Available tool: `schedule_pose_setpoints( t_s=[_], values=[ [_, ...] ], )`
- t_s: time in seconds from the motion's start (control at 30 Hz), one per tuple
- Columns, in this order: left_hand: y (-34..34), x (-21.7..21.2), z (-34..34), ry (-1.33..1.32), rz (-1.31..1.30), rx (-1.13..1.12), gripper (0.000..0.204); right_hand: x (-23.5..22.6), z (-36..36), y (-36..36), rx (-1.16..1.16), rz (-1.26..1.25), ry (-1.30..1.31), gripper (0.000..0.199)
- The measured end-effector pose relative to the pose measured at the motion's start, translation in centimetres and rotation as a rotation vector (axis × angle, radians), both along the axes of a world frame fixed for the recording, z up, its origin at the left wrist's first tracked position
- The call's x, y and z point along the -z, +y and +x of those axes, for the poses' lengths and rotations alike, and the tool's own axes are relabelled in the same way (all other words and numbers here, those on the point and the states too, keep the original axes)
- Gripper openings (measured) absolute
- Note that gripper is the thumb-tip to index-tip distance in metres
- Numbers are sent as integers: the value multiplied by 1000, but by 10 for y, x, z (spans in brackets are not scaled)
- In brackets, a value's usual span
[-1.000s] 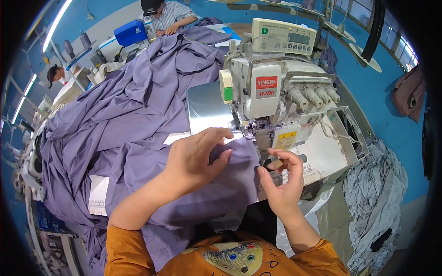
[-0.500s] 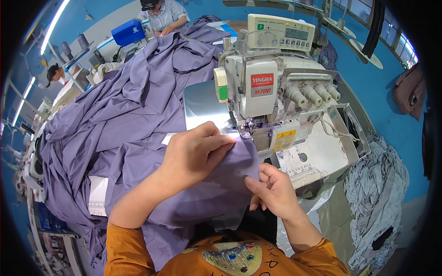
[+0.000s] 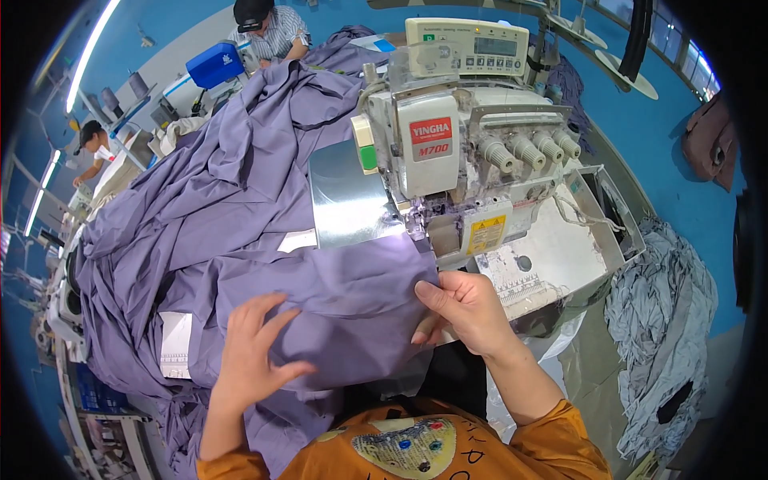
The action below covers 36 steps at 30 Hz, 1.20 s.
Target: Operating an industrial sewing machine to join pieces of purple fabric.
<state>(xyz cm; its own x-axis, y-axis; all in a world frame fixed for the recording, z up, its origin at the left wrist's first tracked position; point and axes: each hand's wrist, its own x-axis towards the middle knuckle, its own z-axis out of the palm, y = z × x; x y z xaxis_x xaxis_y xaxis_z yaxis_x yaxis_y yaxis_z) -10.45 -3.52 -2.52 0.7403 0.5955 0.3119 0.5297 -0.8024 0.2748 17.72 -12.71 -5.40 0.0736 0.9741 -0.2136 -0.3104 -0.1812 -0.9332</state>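
A large piece of purple fabric (image 3: 344, 280) spreads over the table in folds, its right end reaching the needle area of a white overlock sewing machine (image 3: 432, 152). My right hand (image 3: 468, 312) pinches the fabric's right edge between thumb and fingers, just below the machine's front. My left hand (image 3: 256, 352) hovers over or lightly touches the fabric's near part, fingers spread and holding nothing. Beside the needle area, a shiny metal plate (image 3: 348, 192) shows between the folds and the machine.
Grey scrap cloth (image 3: 664, 320) hangs in a heap at the right. A metal tray (image 3: 560, 248) adjoins the machine. Behind the fabric stands a blue sewing machine head (image 3: 214, 64), with one person (image 3: 272, 32) at work there and another person (image 3: 100, 144) farther left.
My left hand has let go of the fabric near the needle and moved left and nearer, its fingers opening. My right hand has shifted slightly left and up, still on the fabric edge.
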Motion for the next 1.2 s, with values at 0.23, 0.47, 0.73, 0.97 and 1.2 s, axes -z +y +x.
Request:
schedule_pose_setpoints(
  t_s=[0.23, 0.47, 0.73, 0.97, 1.2],
  values=[
    [-37, 69, -61, -171, -78, -53, 23, -1, -3, 6, 17, 72, 52, 29],
    [-29, 25, -24, -384, -161, 155, 16, 1, 1, 3, -28, 73, 71, 29],
    [-9, -7, -7, -393, -159, 80, 15, -2, 1, 3, -27, 52, 55, 28],
    [13, -29, 8, -406, -87, -46, 13, -4, 0, 4, -31, 51, 50, 29],
    [36, -46, 23, -444, -42, -102, 13, 0, 2, 4, -36, 41, 48, 28]
  ],
)
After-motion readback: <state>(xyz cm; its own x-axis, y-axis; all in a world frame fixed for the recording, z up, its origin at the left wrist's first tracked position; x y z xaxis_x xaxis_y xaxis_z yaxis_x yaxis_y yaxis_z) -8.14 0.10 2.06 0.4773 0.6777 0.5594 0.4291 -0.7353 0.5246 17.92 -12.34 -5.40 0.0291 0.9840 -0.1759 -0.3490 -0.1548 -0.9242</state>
